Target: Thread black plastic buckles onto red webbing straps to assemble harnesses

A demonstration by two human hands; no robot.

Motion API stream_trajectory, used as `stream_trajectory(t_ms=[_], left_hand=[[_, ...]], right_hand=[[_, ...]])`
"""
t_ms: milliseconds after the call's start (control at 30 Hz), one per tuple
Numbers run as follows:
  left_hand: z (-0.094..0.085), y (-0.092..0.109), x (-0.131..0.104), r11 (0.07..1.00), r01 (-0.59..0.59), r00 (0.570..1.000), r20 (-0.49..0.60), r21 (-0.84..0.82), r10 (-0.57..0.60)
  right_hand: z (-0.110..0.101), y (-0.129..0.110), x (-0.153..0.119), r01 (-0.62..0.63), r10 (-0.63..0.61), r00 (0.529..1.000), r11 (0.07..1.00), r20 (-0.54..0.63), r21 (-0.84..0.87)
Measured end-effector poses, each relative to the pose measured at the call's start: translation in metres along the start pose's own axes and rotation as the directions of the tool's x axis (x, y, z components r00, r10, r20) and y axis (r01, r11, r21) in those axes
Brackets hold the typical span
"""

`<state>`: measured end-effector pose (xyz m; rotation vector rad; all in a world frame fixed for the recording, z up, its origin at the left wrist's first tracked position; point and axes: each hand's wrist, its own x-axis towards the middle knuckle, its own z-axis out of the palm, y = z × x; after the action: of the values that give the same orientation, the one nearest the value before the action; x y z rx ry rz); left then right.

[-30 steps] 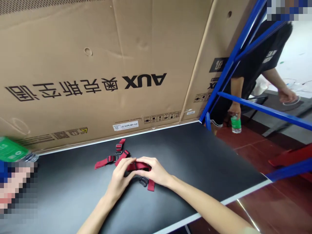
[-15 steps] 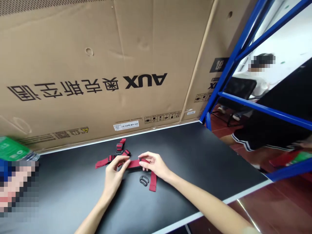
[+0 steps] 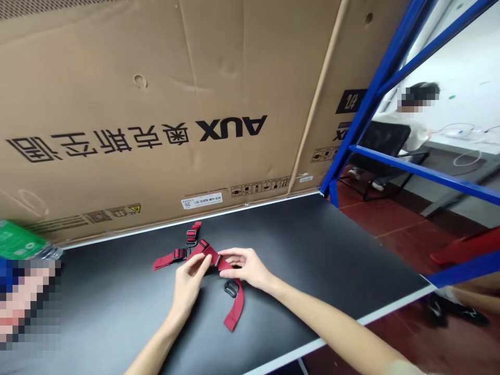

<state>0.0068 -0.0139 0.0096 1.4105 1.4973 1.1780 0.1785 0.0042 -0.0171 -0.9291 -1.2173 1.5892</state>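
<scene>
A long red webbing strap (image 3: 236, 307) runs from a black buckle (image 3: 203, 244) through a small black slider (image 3: 218, 260), then curves down to a loose end on the table. My left hand (image 3: 189, 278) pinches the strap just left of the slider. Thumb and fingers of my right hand (image 3: 248, 268) close on the strap at the slider's right side. Beneath the strap's lower part lies a black open hook (image 3: 231, 288), partly beside it. Farther left are two more short red strap pieces with black adjusters, one red strap piece (image 3: 164, 261) and another red strap piece (image 3: 194, 234).
The black tabletop (image 3: 312, 250) backs onto a large cardboard box (image 3: 156, 78). On the left lie a green bottle (image 3: 23, 240) and a blurred-out item. A blue metal frame (image 3: 351, 125) stands at right; beyond it a person (image 3: 414, 130) sits on a chair.
The slider is now out along the strap between my hands, and the strap's free end reaches farther down the table. My right hand has shifted slightly. A person passing at right has mostly left view.
</scene>
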Motion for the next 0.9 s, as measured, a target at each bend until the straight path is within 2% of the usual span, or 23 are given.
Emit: stream_trajectory(t_ms=[200, 433, 633, 733, 800, 900], left_hand=[[0.005, 0.004, -0.005, 0.989, -0.142, 0.99, 0.011, 0.039, 0.142], [-0.001, -0.002, -0.003, 0.976, -0.201, 0.973, -0.095, 0.084, 0.209], [-0.003, -0.002, -0.003, 0.948, -0.279, 0.952, -0.085, 0.15, 0.294], [-0.008, -0.005, 0.0, 0.874, -0.406, 0.899, -0.058, 0.268, 0.435], [-0.011, -0.01, 0.002, 0.77, -0.522, 0.83, 0.011, 0.367, 0.557], [-0.01, -0.018, 0.002, 0.564, -0.66, 0.709, 0.163, 0.496, 0.686]], right_hand=[[0.0, 0.008, -0.001, 0.041, -0.048, 0.997, 0.992, -0.055, -0.119], [0.001, 0.006, -0.001, 0.099, -0.113, 0.992, 0.975, -0.058, -0.2], [0.002, 0.01, -0.001, 0.111, -0.135, 0.987, 0.966, -0.09, -0.235], [0.0, 0.01, 0.0, 0.105, -0.13, 0.986, 0.968, -0.1, -0.227], [-0.001, 0.008, -0.001, 0.115, -0.138, 0.986, 0.97, -0.093, -0.215], [0.002, 0.005, -0.002, 0.15, -0.169, 0.983, 0.967, -0.076, -0.205]])
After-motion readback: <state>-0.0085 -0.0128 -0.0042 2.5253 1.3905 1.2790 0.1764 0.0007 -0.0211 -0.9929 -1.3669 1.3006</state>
